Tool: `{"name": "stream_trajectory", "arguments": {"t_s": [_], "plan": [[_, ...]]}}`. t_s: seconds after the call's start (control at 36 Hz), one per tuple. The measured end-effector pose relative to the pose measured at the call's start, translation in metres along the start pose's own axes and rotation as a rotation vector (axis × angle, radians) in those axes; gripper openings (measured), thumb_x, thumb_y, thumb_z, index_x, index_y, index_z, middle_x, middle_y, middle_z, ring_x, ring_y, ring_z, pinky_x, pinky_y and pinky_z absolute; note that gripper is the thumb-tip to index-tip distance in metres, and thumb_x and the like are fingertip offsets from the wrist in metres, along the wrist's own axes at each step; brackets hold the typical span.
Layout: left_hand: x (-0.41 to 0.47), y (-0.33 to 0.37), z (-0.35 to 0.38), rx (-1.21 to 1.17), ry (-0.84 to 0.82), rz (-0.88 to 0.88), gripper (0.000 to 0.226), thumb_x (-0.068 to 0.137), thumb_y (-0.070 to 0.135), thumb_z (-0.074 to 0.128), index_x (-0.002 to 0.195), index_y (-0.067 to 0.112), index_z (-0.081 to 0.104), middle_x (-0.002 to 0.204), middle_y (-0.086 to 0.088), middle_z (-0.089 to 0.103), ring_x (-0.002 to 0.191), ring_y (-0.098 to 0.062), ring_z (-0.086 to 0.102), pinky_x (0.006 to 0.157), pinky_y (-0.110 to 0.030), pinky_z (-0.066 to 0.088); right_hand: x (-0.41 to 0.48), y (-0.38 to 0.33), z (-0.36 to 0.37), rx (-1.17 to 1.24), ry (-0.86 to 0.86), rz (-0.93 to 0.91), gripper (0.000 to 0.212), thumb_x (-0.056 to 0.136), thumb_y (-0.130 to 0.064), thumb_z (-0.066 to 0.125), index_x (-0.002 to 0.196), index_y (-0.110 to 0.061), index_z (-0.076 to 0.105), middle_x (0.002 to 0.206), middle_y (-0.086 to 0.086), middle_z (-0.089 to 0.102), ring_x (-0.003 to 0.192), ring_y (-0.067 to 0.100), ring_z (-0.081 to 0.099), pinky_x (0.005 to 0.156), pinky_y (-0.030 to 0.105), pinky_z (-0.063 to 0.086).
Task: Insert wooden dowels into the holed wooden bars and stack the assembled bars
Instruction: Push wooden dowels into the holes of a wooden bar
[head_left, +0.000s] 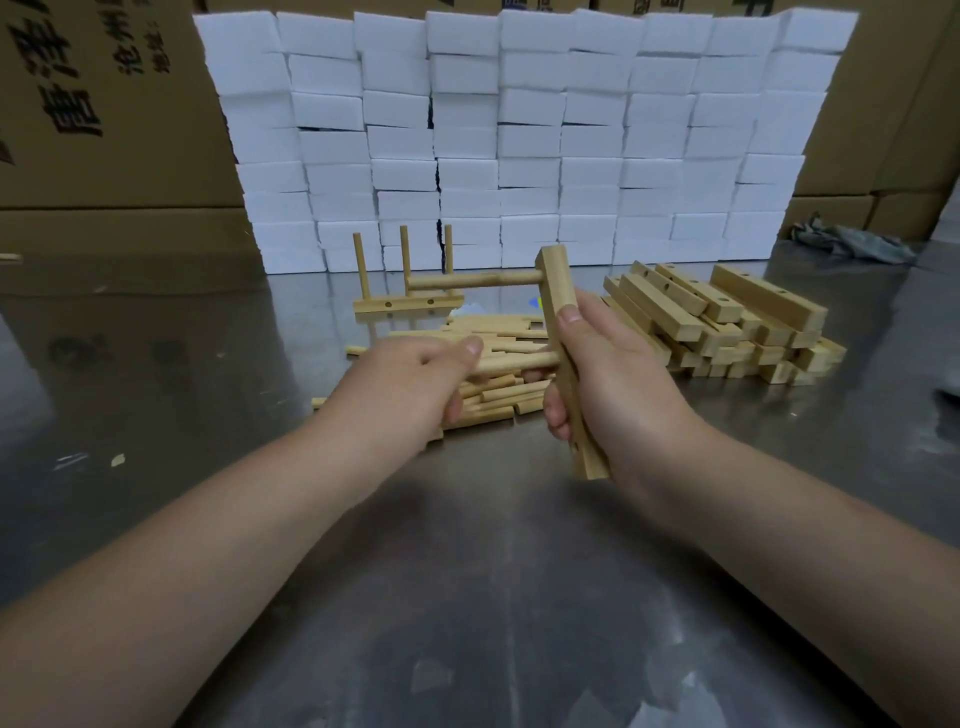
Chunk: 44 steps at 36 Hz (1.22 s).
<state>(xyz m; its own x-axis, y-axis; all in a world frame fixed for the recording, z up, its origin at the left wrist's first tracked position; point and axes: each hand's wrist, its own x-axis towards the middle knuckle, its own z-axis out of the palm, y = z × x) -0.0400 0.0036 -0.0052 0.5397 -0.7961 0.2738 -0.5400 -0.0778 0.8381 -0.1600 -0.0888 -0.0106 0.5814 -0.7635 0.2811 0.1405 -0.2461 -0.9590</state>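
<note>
One dowel (519, 359) meets the holed bar (558, 291) at mid-length.
Left hand (410, 384) fingers (467, 347) pinch that dowel; right hand (618, 384) fingers (555, 415) wrap the bar, held near upright. I see a second dowel (472, 281) seated near the bar's top, pointing left. Below, loose dowels (498, 332) on the tabletop (467, 571); stacked bars (727, 322) to the right; three-dowel bar (408, 304) behind.
</note>
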Motion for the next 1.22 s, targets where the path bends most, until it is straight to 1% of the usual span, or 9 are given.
{"name": "stream_trajectory", "arguments": {"t_s": [0.08,0.19,0.31,0.36,0.47,0.58,0.67,0.86,1.22], "plan": [[-0.001,0.003,0.002,-0.255,-0.213,-0.106,0.036,0.095,0.031,0.042,0.076,0.01,0.064,0.042,0.006,0.036,0.036,-0.008,0.027,0.039,-0.02,0.033,0.0,0.002,-0.002,-0.039,0.003,-0.037,0.025,0.1,-0.029,0.033,0.103,-0.047,0.052,0.047,-0.014,0.054,0.037,0.009,0.044,0.037,0.018,0.036],[0.0,0.001,0.003,-0.299,-0.219,-0.018,0.031,0.095,0.023,0.044,0.074,0.008,0.061,0.041,0.008,0.031,0.037,-0.007,0.028,0.044,-0.023,0.036,0.0,0.002,-0.003,-0.054,0.017,-0.042,0.027,0.1,-0.031,0.033,0.119,-0.042,0.05,0.046,-0.013,0.051,0.037,0.008,0.045,0.037,0.018,0.036],[-0.001,-0.003,0.001,-0.06,-0.144,0.13,0.027,0.093,0.026,0.047,0.07,0.024,0.062,0.041,0.008,0.042,0.042,-0.006,0.039,0.056,-0.024,0.039,-0.001,0.0,-0.003,-0.021,-0.01,-0.028,0.024,0.1,-0.031,0.033,0.101,-0.045,0.053,0.049,-0.01,0.056,0.037,0.009,0.044,0.037,0.02,0.037],[-0.003,-0.004,-0.001,0.056,-0.094,0.241,0.024,0.09,0.026,0.051,0.067,0.028,0.059,0.046,0.017,0.05,0.045,0.002,0.044,0.047,-0.009,0.033,-0.001,-0.001,-0.003,0.014,-0.024,0.007,0.022,0.101,-0.031,0.033,0.104,-0.037,0.054,0.051,-0.008,0.058,0.037,0.011,0.043,0.037,0.021,0.036],[-0.003,-0.005,-0.002,0.177,-0.075,0.362,0.022,0.09,0.023,0.052,0.07,0.031,0.055,0.053,0.026,0.052,0.053,0.009,0.046,0.049,-0.005,0.034,0.0,-0.001,-0.004,0.056,-0.025,0.058,0.024,0.101,-0.031,0.034,0.114,-0.029,0.053,0.051,-0.006,0.058,0.036,0.011,0.042,0.037,0.019,0.036],[-0.001,-0.008,-0.002,0.126,-0.058,0.313,0.015,0.088,0.042,0.045,0.079,0.04,0.056,0.066,0.024,0.057,0.063,0.01,0.051,0.056,-0.009,0.038,0.003,0.0,-0.002,0.082,0.023,0.087,0.03,0.101,-0.031,0.035,0.126,-0.024,0.049,0.057,-0.001,0.058,0.037,0.01,0.043,0.037,0.02,0.036],[0.002,-0.012,-0.003,0.104,-0.038,0.183,0.045,0.071,0.069,0.027,0.1,0.043,0.049,0.078,0.016,0.058,0.071,0.004,0.056,0.064,-0.023,0.042,0.01,0.0,-0.005,0.11,0.129,0.091,0.027,0.101,-0.03,0.033,0.118,-0.023,0.052,0.059,-0.002,0.059,0.036,0.009,0.044,0.036,0.019,0.037],[0.007,-0.019,0.003,0.723,-0.096,0.21,0.016,0.085,0.04,0.057,0.097,0.034,0.065,0.091,0.011,0.054,0.091,-0.013,0.051,0.07,-0.027,0.04,0.026,0.003,-0.023,0.197,0.318,0.146,0.032,0.102,-0.029,0.029,0.124,-0.02,0.049,0.066,0.004,0.057,0.036,0.009,0.042,0.037,0.017,0.037],[0.01,-0.021,0.005,0.807,-0.118,0.251,0.011,0.088,0.034,0.055,0.09,0.029,0.065,0.085,0.01,0.05,0.087,-0.015,0.049,0.075,-0.031,0.042,0.024,0.006,-0.017,0.189,0.278,0.168,0.022,0.101,-0.028,0.031,0.089,-0.03,0.049,0.069,0.005,0.057,0.032,0.007,0.043,0.035,0.017,0.038]]}}
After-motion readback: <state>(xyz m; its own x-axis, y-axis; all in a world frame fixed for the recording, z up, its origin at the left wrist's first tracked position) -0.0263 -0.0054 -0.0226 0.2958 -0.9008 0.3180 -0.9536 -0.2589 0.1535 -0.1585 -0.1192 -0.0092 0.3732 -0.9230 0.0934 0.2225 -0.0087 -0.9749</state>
